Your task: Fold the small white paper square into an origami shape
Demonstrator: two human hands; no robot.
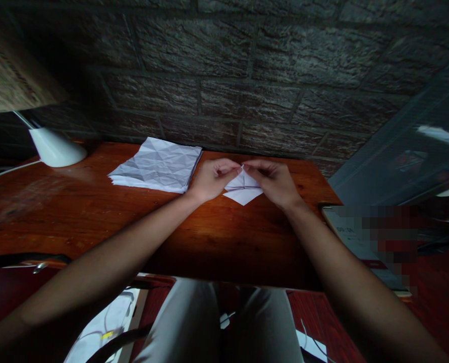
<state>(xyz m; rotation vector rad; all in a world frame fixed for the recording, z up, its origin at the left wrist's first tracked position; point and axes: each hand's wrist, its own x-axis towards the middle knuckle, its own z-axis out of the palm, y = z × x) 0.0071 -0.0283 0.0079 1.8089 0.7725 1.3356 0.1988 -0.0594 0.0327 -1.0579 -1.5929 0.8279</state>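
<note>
A small folded piece of white paper (244, 195) lies on the wooden table, with a pointed lower flap toward me and creases across its middle. My left hand (214, 177) pinches its top tip from the left, thumb and index finger pressed together. From the other side my right hand (274, 180) pinches the paper close to the same tip. The fingertips of both hands nearly meet there and cover part of the upper edges. Left of my left hand rests a stack of creased white paper sheets (156, 164).
A lamp with a white base (56, 147) and a woven shade (16, 75) stands at the table's (76, 212) left end. A dark brick wall (217, 65) rises behind. At the right edge sits a device with a screen (347, 229), partly pixelated.
</note>
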